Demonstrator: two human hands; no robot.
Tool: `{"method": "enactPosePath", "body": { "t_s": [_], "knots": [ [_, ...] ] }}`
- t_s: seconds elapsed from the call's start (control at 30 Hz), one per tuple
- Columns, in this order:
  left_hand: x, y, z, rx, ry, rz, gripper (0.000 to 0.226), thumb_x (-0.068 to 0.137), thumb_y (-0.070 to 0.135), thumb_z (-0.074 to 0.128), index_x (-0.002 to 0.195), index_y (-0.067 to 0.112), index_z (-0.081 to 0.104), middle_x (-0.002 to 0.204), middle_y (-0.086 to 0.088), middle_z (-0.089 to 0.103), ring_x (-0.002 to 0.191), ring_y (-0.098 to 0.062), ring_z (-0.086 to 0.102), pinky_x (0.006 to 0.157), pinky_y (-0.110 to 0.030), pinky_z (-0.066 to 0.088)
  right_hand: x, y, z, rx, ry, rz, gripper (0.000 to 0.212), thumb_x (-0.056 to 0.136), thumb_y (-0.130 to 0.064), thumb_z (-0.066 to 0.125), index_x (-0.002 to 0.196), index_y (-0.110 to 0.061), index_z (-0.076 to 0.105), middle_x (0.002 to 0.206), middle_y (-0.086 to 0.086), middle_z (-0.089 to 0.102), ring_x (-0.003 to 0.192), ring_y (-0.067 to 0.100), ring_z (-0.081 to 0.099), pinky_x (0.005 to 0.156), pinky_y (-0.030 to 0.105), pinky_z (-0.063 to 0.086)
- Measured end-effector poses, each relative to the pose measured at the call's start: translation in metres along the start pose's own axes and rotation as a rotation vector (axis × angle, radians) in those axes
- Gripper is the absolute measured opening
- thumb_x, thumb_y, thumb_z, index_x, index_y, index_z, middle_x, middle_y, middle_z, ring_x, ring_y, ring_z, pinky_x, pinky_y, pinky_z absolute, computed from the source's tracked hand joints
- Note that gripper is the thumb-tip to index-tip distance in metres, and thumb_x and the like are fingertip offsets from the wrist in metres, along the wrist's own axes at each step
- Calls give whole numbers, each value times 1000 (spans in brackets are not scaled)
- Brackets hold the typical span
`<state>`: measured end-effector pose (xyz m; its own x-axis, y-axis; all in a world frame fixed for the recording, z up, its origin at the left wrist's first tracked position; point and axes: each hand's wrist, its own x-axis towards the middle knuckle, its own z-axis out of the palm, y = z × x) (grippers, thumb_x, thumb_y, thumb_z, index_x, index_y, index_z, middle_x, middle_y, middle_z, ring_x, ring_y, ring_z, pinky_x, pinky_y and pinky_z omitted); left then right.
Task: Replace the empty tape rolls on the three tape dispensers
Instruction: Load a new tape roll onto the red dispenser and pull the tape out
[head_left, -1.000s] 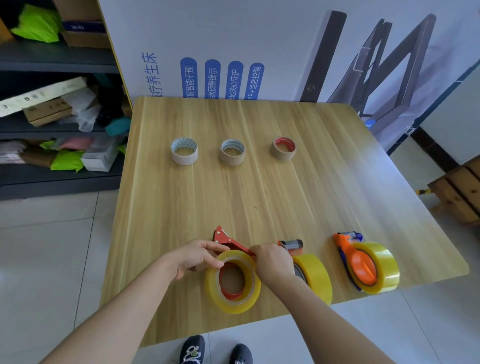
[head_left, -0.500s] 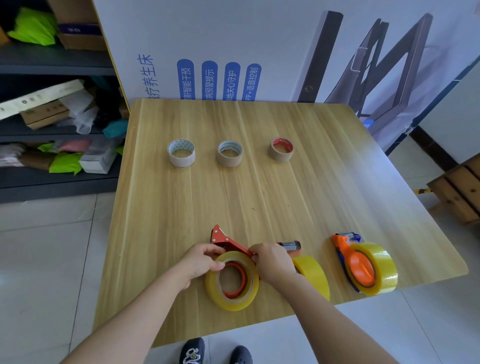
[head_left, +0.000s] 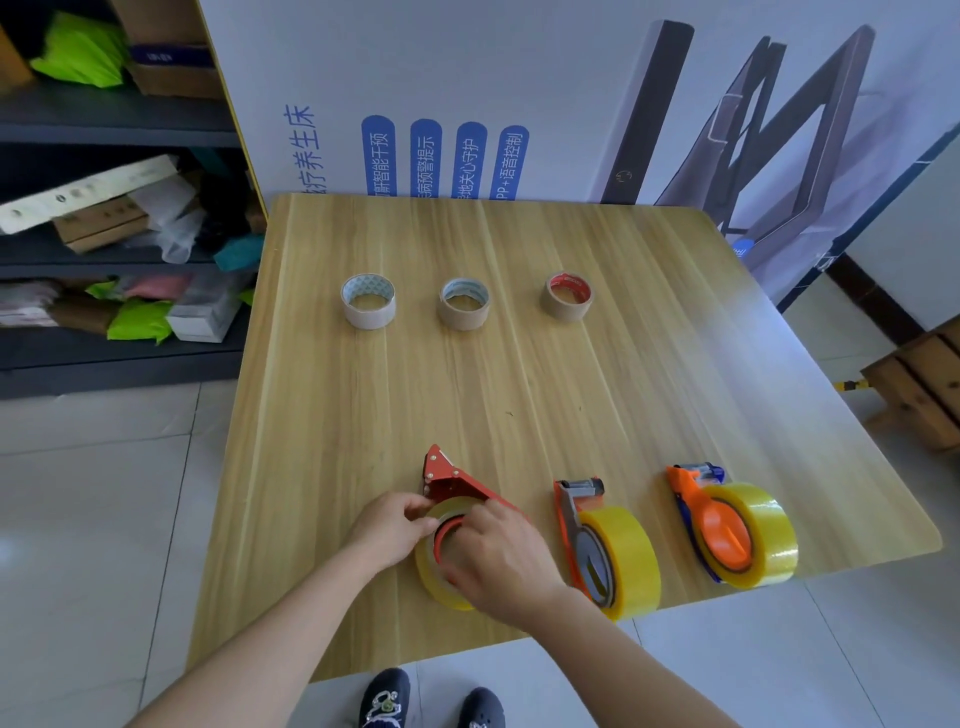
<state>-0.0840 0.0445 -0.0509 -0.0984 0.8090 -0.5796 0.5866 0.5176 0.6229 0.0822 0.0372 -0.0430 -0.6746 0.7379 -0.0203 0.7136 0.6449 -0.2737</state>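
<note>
Tape roll (head_left: 434, 579): glossy yel. ring on flat red metal dispenser (head_left: 452, 480).

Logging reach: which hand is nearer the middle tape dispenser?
Right. The right hand lies just left of the middle tape dispenser; the left hand sits farther left, across the yellow roll.

Tape dispensers, three: red dispenser (head_left: 453, 479), orange-grey dispenser (head_left: 570, 512), orange-blue dispenser (head_left: 724, 540)
Full yellow tape rolls, three, one per dispenser: left yellow roll (head_left: 434, 579), middle yellow roll (head_left: 631, 556), right yellow roll (head_left: 766, 535)
Empty cardboard cores, three: white core (head_left: 368, 312), blue-lined core (head_left: 464, 316), red-lined core (head_left: 566, 307)
Hands, two: left hand (head_left: 389, 530), right hand (head_left: 501, 564)
Table (head_left: 519, 395): one
Shoes (head_left: 384, 699): two
Blue label strips (head_left: 378, 156) on wall panel (head_left: 519, 62): four
Wooden crate (head_left: 919, 387): one
Green bags on shelves: at least three, rest of clutter too jumbled to count
</note>
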Motion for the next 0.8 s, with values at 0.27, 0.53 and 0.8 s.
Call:
{"method": "enactPosePath", "body": {
  "t_s": [0.27, 0.53, 0.8],
  "knots": [
    [-3, -13, 1, -171, 37, -47, 24, 101, 28, 43, 108, 25, 66, 115, 2, 65, 109, -19, 57, 87, -28, 42, 6, -18, 7, -101, -348, 90, 27, 86, -37, 61, 95, -12, 59, 92, 8, 64, 86, 26, 56, 90, 35, 40],
    [-7, 3, -29, -791, 22, -97, 75, 89, 70, 19, 144, 22, 39, 128, -1, 55, 123, -21, 48, 107, -42, 32, 23, -27, -54, 979, -33, 563, 21, 75, -37, 47, 71, -17, 49, 63, -2, 45, 57, 11, 42, 55, 27, 35],
    [-19, 37, -56, -1107, -81, -111, 41, 96, 48, 47, 116, 17, 65, 110, -10, 65, 84, -22, 60, 66, -33, 50, 20, -52, -94, 1309, 108, 460, 18, 74, -32, 48, 75, -15, 54, 67, -2, 49, 64, 12, 47, 60, 25, 40]
  ]
}}
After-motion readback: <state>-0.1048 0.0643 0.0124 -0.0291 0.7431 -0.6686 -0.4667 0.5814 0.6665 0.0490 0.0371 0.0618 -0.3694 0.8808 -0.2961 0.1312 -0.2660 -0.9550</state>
